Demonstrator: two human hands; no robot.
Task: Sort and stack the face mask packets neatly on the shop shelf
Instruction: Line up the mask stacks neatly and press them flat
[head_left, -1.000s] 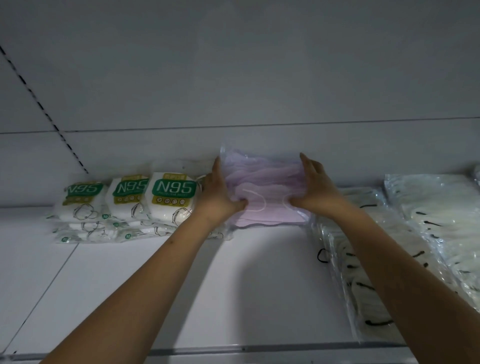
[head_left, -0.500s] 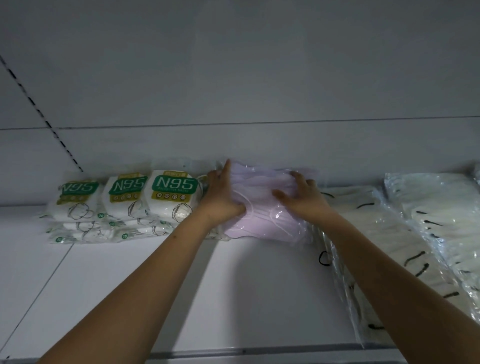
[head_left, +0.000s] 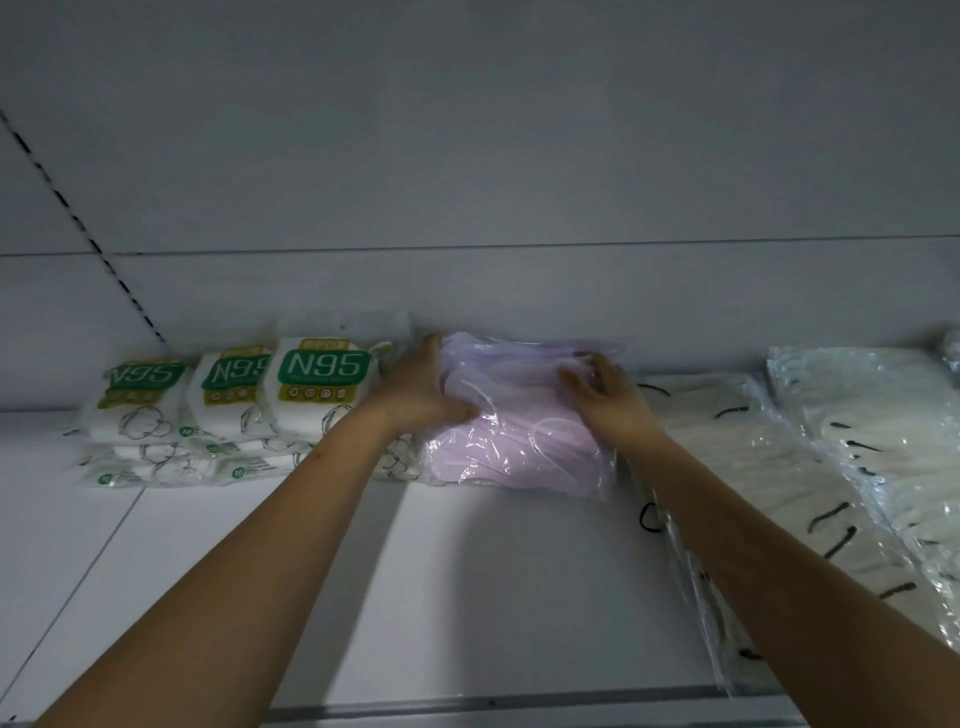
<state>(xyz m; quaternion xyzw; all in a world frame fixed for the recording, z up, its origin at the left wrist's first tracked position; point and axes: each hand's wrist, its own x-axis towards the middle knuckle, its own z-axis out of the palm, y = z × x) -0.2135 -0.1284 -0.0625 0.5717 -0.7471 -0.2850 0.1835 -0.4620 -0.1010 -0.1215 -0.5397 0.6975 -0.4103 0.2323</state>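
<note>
Your left hand (head_left: 423, 387) rests against the left edge of the pink mask packet (head_left: 519, 441), fingers straight and pointing toward the back wall (head_left: 467, 156), the thumb laid forward across the packet's upper face. Your right hand (head_left: 605, 395) lies on top of the packet's right side, fingers spread a little and lightly bent over the clear wrap; you cannot tell from here whether they pinch the plastic or only press on it.

The pink mask packet sits flat on the white shelf (head_left: 493, 597), far back and close to the wall, on top of more pink masks in clear wrap. Just beside it on the left stands a row of N95 mask packets (head_left: 234, 395), white with green labels, leaning upright on top of others lying flat. The nearest N95 packet touches your left hand's back.

On the right, just beside the pink stack, lie cream mask packets with black ear loops (head_left: 753, 467) in clear bags, running toward the shelf's front edge; your right forearm crosses over them. A second column of the same cream packets (head_left: 883, 441) lies further right.
</note>
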